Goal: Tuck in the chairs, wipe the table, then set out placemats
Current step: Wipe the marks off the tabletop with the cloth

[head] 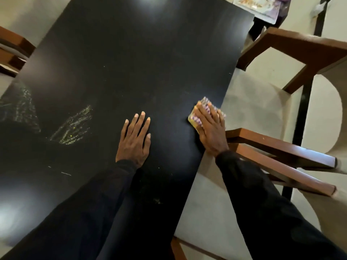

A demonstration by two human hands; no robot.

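Table (131, 62) bears flat, empty left hand (134, 141); flat right hand (211, 132) presses yellow cloth (193, 121).

Your left hand (134, 139) lies flat on the black table (131, 62), fingers straight. Under your right hand's (210, 128) spread fingers sits a yellow-and-purple cloth (205, 102), at the table's edge. Pale smears (75, 124) lie left of your left fingertips, and a wooden chair (281, 152) stands just right of your right fingers.

- Black table (135, 59): open dark top runs ahead and left toward the far end.
- Left hand (134, 139) lies flat mid-table, in the way of leftward passes.
- Wooden chair (281, 153) rails just beside right edge crowd that side.
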